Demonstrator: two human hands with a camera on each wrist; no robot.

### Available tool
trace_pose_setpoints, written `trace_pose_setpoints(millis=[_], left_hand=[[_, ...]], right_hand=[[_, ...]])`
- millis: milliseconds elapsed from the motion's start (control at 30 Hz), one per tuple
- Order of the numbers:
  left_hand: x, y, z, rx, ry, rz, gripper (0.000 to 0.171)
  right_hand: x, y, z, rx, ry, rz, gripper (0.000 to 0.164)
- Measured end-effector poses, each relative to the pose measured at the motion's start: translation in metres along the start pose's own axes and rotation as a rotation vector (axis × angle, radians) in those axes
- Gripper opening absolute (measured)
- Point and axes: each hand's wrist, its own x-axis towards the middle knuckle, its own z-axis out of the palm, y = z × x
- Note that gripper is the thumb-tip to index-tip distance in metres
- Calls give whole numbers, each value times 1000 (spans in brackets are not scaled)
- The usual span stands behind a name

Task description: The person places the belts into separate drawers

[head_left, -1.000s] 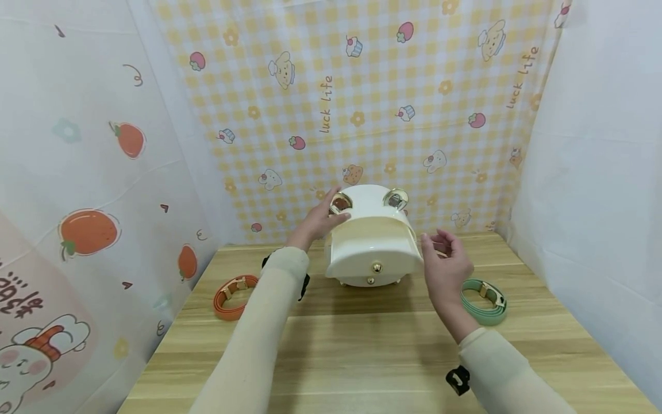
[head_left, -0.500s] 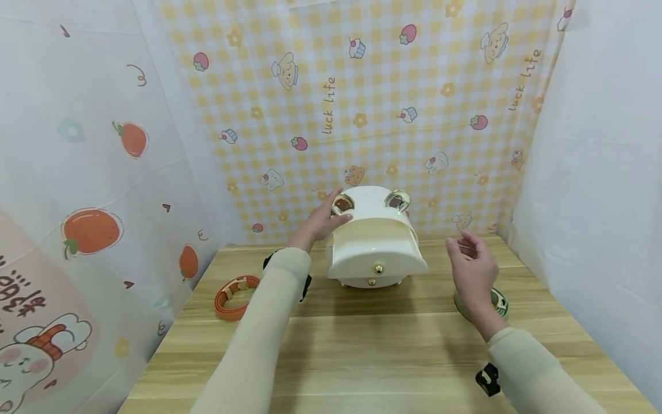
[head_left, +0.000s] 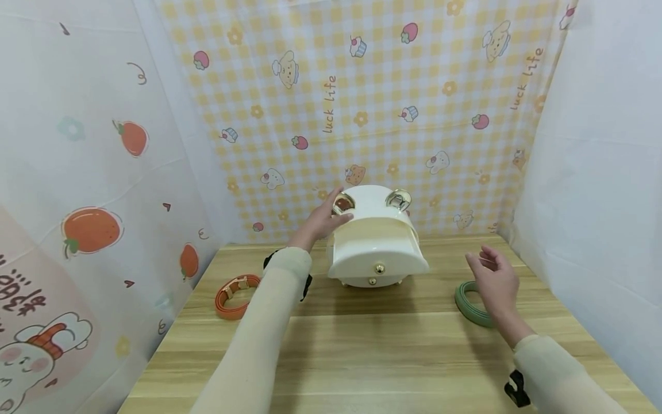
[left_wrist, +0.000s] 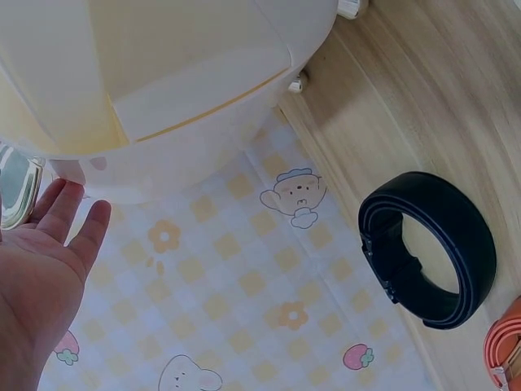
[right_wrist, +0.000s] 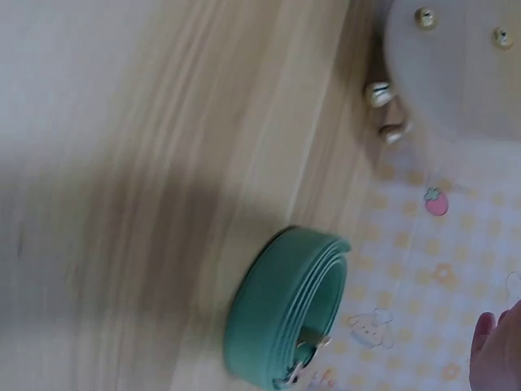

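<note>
A glossy white box (head_left: 369, 201) with small gold feet and two gold-rimmed, ear-like rounds stands at the table's back. Its upper drawer (head_left: 357, 264), with a gold knob, is pulled out, and a second gold knob sits below. My left hand (head_left: 316, 223) rests against the box's left side by one gold round. In the left wrist view, fingertips of that left hand (left_wrist: 45, 261) touch the white wall. To the right, my right hand (head_left: 499, 284) hovers with loosely curled fingers and nothing in them. Below it lies a coiled green belt (head_left: 469, 310), partly covered.
A coiled orange belt (head_left: 230, 313) lies left of my left forearm. The left wrist view also has a coiled black belt (left_wrist: 479, 244). Patterned cloth (head_left: 331, 161) hangs behind the wooden table (head_left: 362, 356), with white cloth (head_left: 595, 172) at the right.
My right hand has moved away from the drawer's right edge, out to the right and over the green belt. The left hand stays against the box.
</note>
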Motion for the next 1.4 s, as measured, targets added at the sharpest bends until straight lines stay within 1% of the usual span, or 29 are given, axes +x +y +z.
trace_pose_setpoints(millis=[133,300,400,633,767,867,1067,1100,1233,1400], left_hand=[[-1,0,0,3,1,2,82],[0,0,0,8,4,8,82],[0,-1,0,3,10,8,82],[0,-1,1,-4,5,7,82],[0,-1,1,1,3,8,82],[1,-2,1,-5,6,11,82],[0,-2,0,-5,7,3,82],[0,-2,0,-5,6,1,82],[0,-2,1,-13,5,0,82],[0,-1,1,-6,3,4,82]], right_hand=[[3,12,-9,-44,-56,-4,66],[5,22,-18,-65,-76,-2,70],[6,28,-23,-71,-76,-20,69],[7,43,-35,-96,-28,-61,62],[7,51,-43,-81,-35,-79,64],[8,57,-47,-99,-73,-80,66],[9,71,-52,-237,-240,-122,76],[9,73,-53,-245,-262,-124,78],[10,81,-54,-270,-283,-102,81],[12,88,-58,-283,-310,-41,86]])
